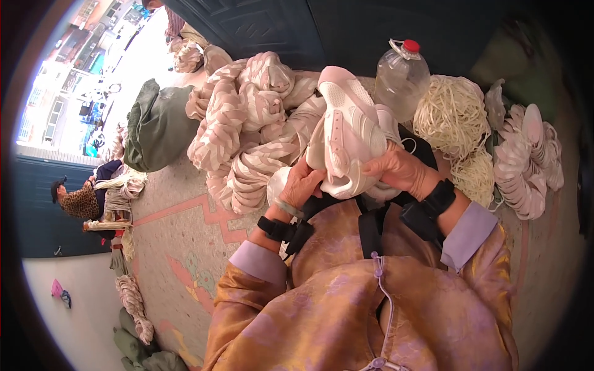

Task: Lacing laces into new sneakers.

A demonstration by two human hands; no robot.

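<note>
Head view: looking down at a person's lap, seated on a patterned floor among heaps of shoe parts.
Upper pile: a big mound of pale pink shoe uppers lies on the floor just ahead of the hands, to the left.
Sack: a dark green sack sits left of that mound.
Laces: a heap of cream laces lies to the right, well within reach.
Insoles: a stack of pink insoles fans out at far right, beside the laces.
Jug: a clear plastic jug with a red cap stands behind the laces.
Other person: someone in a spotted top sits far left, working on their own bundle.
Shoe: a pale pink shoe is held up over the lap, sole side toward the camera.
Left hand: closed on the shoe's lower left edge.
Right hand: gripping the shoe's right side, fingers curled over it.
Step in hand: it looks like the shoe is being turned and checked or fitted.
Next move: probably needs a steady grip by one hand while the other reaches for a lace or insole.
</note>
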